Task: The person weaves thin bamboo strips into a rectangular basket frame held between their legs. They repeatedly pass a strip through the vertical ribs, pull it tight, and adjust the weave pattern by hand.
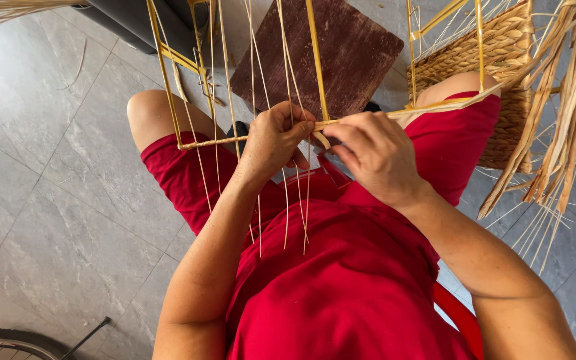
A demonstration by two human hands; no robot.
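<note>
A yellow wire frame (165, 80) rests over my knees, strung with several thin pale straw strands (287, 200) that hang down over my red shorts. My left hand (275, 139) grips the frame's lower bar, which is wrapped with straw, and pinches the strands there. My right hand (371, 155) sits just to its right, fingers closed on a flat straw strip (435, 109) that runs off to the upper right. The two hands almost touch at the bar.
A dark brown wooden board (348, 53) lies on the grey tiled floor (48, 167) ahead of my knees. A woven basket (495, 60) stands at the upper right with loose straw strips (555, 147) beside it. A bicycle wheel (8, 343) shows at the bottom left.
</note>
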